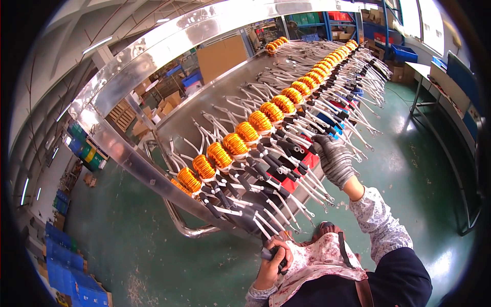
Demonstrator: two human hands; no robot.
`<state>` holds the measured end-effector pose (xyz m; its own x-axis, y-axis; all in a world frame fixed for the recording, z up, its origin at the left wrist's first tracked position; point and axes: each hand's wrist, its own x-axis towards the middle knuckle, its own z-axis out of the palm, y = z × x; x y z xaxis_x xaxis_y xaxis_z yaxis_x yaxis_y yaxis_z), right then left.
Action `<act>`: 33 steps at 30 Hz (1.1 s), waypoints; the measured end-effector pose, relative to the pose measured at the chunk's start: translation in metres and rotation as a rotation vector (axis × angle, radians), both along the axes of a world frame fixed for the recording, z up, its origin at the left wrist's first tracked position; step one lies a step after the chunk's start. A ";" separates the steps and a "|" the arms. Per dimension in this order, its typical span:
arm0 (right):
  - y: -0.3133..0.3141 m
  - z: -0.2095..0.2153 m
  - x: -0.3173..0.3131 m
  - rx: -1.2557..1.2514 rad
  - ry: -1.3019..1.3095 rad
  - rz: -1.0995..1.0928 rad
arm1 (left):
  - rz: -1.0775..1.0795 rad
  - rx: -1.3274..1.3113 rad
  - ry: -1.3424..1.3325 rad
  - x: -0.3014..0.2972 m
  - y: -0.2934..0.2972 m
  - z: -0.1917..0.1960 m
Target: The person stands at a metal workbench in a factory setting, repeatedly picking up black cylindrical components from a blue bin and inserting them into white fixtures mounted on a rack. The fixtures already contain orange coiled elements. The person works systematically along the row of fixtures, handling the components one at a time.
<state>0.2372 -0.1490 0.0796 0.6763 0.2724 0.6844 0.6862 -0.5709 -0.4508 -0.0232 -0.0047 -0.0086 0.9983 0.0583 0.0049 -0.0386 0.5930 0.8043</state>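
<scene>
**A:** Which hand are we closer with here?

**B:** Depends on the lead. Our right grip (335,161) (the one in the grey knit glove) is up by the middle of the row, right among the leads (313,185) and their black sleeves (292,148). Our left grip (273,261) is down low in front of our apron (319,258), near the tips of the closest leads.

**A:** And how do the coils (260,121) lie?

**B:** In one long row on the steel tabletop (204,102), near end to our left, far end off to our right. From the glove, the closest ones are up and to the left. The leads on our side run crosswise to that row, slanting down and right toward us, with ring ends hanging past the edge. So we'd judge that's the angle that matters: across the row for us, not along it.

**A:** Are we actually holding anything?

**B:** Left, yeah: fingers wrapped around a black tool (276,254). Right, the fingers are curled in at the leads, but we can't tell if they're pinching one or just resting there. Fingertips are too buried to call.
</scene>
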 end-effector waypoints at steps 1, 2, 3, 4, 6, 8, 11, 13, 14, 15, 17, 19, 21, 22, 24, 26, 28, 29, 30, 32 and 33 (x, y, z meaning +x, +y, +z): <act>0.004 0.000 0.000 -0.064 0.006 -0.036 | 0.003 -0.013 0.004 -0.001 0.000 -0.002; 0.008 0.001 0.000 -0.094 -0.015 -0.043 | -0.001 -0.018 0.008 -0.001 0.001 -0.003; 0.010 0.002 0.000 -0.125 -0.037 -0.051 | -0.007 -0.016 0.007 -0.001 0.002 -0.003; 0.013 0.003 0.001 -0.145 -0.092 -0.062 | -0.008 -0.014 0.006 -0.001 0.003 0.000; 0.020 0.002 0.002 -0.185 -0.204 -0.083 | -0.006 -0.023 0.008 -0.003 0.005 0.000; 0.025 0.002 0.005 -0.278 -0.275 -0.154 | -0.001 -0.047 0.013 -0.005 0.008 -0.005; 0.032 -0.004 0.014 -0.439 -0.388 -0.249 | 0.006 -0.035 0.016 -0.008 0.011 -0.006; 0.039 -0.007 0.024 -0.550 -0.397 -0.271 | 0.007 -0.044 0.016 -0.009 0.013 -0.008; 0.043 -0.008 0.032 -0.648 -0.354 -0.285 | 0.009 -0.049 0.017 -0.010 0.013 -0.009; 0.046 -0.007 0.036 -0.670 -0.341 -0.276 | 0.014 -0.044 0.019 -0.011 0.013 -0.009; 0.051 -0.003 0.043 -0.617 -0.147 -0.241 | 0.022 -0.032 0.021 -0.011 0.014 -0.009; 0.045 -0.050 0.099 0.116 0.414 0.165 | -0.006 -0.016 0.023 -0.009 0.013 -0.006; 0.045 -0.053 0.110 0.534 0.885 0.431 | -0.009 -0.005 0.025 -0.009 0.013 -0.007; 0.048 -0.026 0.089 0.565 1.103 0.495 | 0.010 -0.001 0.029 -0.013 0.016 -0.009; 0.045 -0.003 0.059 0.493 1.041 0.428 | -0.004 0.006 0.031 -0.014 0.016 -0.010; 0.041 0.001 0.039 0.117 0.478 0.154 | -0.003 0.011 0.031 -0.015 0.015 -0.010; 0.036 0.010 0.014 -0.094 0.036 -0.080 | 0.025 0.000 0.043 -0.018 0.015 -0.008; 0.036 0.005 0.016 -0.080 -0.081 -0.068 | 0.038 -0.009 0.049 -0.019 0.015 -0.008; 0.035 -0.001 0.021 -0.065 -0.197 -0.056 | 0.036 -0.012 0.051 -0.018 0.015 -0.009; 0.033 -0.003 0.022 0.011 -0.262 -0.066 | 0.003 -0.016 0.063 -0.016 0.014 -0.012; 0.036 -0.005 0.026 0.035 -0.223 -0.039 | -0.020 0.001 0.055 -0.014 0.012 -0.012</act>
<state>0.2634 -0.1134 0.0744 0.5169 0.2224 0.8266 0.7489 -0.5853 -0.3108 -0.0370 0.0073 -0.0205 0.9980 0.0379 -0.0500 0.0178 0.5925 0.8054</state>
